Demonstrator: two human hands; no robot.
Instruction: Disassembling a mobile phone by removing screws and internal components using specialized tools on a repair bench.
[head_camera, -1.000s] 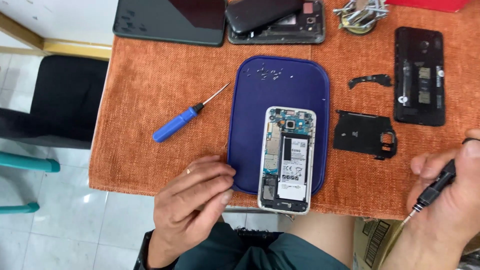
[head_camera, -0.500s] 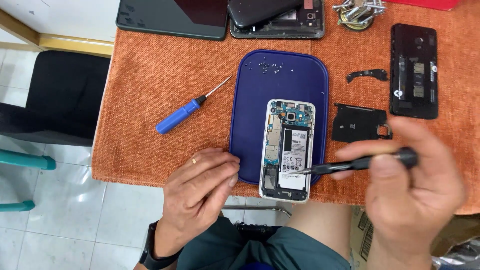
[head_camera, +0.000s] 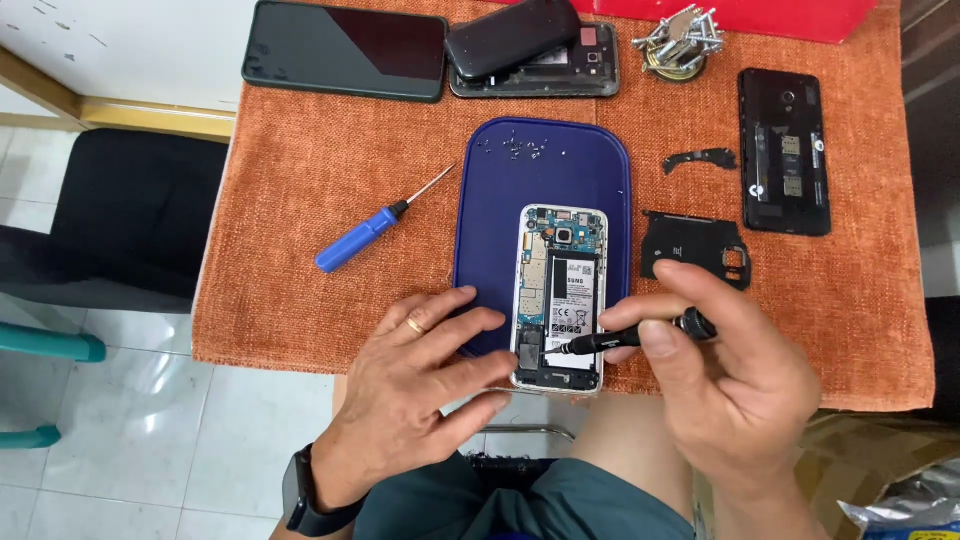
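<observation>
An opened phone (head_camera: 558, 296) lies face down on a blue mat (head_camera: 500, 200), its back cover off so the battery and circuit board show. The mat sits on an orange cloth (head_camera: 300, 180) that covers the table.

The left hand (head_camera: 420, 390) rests flat with fingers spread, its fingertips pressing the phone's lower left edge and the mat beside it. It wears a ring and, at the wrist, a dark watch. The right hand (head_camera: 735, 385) is closed around a black screwdriver (head_camera: 625, 337), pinched between thumb and fingers, with the tip set on the lower part of the phone near the battery's bottom edge. This hand hides the cloth and the mat's lower right corner.

A cluster of tiny screws (head_camera: 520, 148) lies at the top of the mat. A blue screwdriver (head_camera: 372, 228) lies on the cloth well to the left. To the right, a black inner cover (head_camera: 695, 245) sits just beside the mat, a small black bracket (head_camera: 698, 158) above it, and a black phone (head_camera: 785, 150) with its back off farther right. At the far edge lie a dark tablet (head_camera: 345, 48), another opened phone (head_camera: 535, 50) and a pile of metal bits (head_camera: 680, 40).
</observation>
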